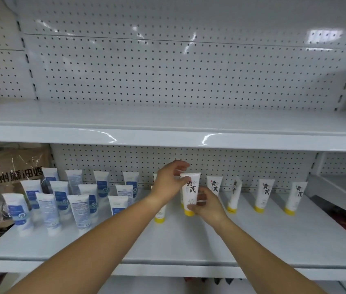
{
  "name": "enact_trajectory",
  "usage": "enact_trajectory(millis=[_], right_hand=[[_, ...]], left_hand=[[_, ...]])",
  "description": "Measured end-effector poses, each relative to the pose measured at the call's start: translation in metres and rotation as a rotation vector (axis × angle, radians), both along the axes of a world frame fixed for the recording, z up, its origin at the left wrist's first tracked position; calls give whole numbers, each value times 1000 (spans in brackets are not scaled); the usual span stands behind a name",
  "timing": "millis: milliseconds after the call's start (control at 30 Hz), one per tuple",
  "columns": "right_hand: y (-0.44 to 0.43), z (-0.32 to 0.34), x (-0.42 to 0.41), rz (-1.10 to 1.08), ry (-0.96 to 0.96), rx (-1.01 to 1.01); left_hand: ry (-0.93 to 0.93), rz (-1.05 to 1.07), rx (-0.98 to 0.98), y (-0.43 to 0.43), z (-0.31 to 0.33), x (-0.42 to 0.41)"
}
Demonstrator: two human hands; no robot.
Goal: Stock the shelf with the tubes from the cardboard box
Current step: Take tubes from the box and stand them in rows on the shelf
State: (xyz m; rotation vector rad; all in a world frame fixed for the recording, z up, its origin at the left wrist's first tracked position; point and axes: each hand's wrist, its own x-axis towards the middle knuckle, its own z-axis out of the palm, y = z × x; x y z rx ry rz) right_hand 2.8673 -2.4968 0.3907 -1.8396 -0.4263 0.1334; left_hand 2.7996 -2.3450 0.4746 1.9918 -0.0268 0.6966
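Tube (190, 194), white with a yellow cap (189, 213) and black characters, held in both of your hands over the lower shelf (189, 247). Your left hand (169, 181) pinches its flat top edge. Your right hand (207, 205) curls round its lower body, just above the cap. Your right hand hides part of the cap, so it cannot be told whether it already touches the shelf.

Risks, from left to right. Well left of the grip stands a cluster of blue-label tubes (74, 204), which look to be clear of this move. Just below your left wrist stands another yellow-cap tube (159, 217). A dropped wrist, or a forearm drawn back low, would likely knock it over. The tube in your grip stands on a narrow cap, so letting go before it sits flat would probably topple it. Just right of the grip, behind your right hand, is the nearest neighbour (215, 186), with three more tubes (263, 195) spaced further right. A fall that way could take down the neighbour, perhaps more.

The gripped tube's long axis runs near vertical. The cap points down at the shelf, the flat crimped end is up, and the top leans slightly right. Its printed face looks toward you.
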Motion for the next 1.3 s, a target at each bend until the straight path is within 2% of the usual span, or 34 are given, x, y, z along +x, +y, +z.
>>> enact_trajectory(millis=[400,833,1300], right_hand=[[1,-16,7,-11,23,-41],[20,-40,27,-30,34,-80],[23,-60,42,-19,37,-97]], left_hand=[[123,5,67,2,-25,27],[252,13,250,10,-40,55],[320,32,303,10,-50,68]])
